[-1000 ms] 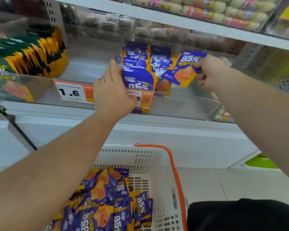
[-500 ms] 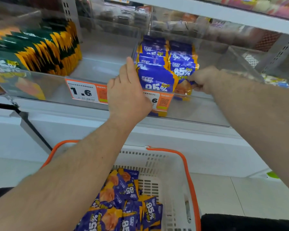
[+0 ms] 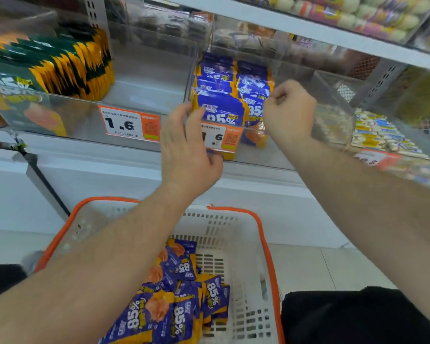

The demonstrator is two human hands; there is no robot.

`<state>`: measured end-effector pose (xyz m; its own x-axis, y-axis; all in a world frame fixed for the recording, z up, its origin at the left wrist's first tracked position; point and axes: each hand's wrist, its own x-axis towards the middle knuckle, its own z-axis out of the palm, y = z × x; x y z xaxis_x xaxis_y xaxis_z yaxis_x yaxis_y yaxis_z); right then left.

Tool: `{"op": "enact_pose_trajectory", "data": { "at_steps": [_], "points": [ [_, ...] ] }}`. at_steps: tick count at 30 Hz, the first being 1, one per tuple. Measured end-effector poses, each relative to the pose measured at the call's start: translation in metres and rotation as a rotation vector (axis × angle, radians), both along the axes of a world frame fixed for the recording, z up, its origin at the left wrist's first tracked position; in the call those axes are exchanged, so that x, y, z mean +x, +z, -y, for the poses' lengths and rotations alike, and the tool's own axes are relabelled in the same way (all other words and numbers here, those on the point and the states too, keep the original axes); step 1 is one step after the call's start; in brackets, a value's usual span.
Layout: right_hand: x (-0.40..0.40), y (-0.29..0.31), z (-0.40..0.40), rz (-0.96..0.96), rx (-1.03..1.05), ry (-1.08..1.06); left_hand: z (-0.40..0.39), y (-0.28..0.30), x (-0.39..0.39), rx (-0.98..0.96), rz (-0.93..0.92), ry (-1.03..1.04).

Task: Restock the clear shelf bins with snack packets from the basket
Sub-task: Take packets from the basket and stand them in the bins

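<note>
Since half a second ago, the right hand (image 3: 289, 112) has been drawn back from the purple snack packets (image 3: 221, 109), its grip curled closed on nothing visible.

Packets are stood upright in the clear shelf bin (image 3: 278, 150); the left hand (image 3: 186, 147), fingers loosely spread, is held at the bin's front wall. More packets are left in the basket (image 3: 236, 234) below.
</note>
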<state>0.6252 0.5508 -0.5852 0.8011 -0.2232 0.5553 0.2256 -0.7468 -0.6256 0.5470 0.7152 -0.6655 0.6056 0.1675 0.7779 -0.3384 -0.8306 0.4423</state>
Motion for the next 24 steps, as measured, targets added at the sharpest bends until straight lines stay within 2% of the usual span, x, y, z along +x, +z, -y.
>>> {"op": "enact_pose_trajectory", "data": {
  "at_steps": [3, 7, 9, 13, 19, 24],
  "points": [
    [-0.031, -0.028, -0.015, 0.117, 0.041, 0.137, 0.006, -0.036, -0.02, -0.041, -0.082, -0.103],
    [-0.067, -0.093, -0.039, 0.157, -0.067, 0.258, -0.006, -0.086, -0.046, -0.07, -0.452, -0.184],
    [-0.075, -0.133, -0.045, -0.022, -0.137, 0.267, -0.016, -0.105, -0.055, -0.065, -0.618, -0.215],
    [-0.092, -0.204, -0.047, -0.517, -0.303, 0.289, -0.032, -0.135, -0.067, -0.123, -0.947, -0.196],
    [-0.121, -0.295, -0.041, -1.189, -0.325, 0.356, -0.04, -0.175, -0.072, -0.077, -1.146, -0.225],
    [-0.144, -0.333, -0.047, -1.475, -0.481, 0.519, -0.041, -0.197, -0.072, -0.066, -1.27, -0.253]
  ]
}}
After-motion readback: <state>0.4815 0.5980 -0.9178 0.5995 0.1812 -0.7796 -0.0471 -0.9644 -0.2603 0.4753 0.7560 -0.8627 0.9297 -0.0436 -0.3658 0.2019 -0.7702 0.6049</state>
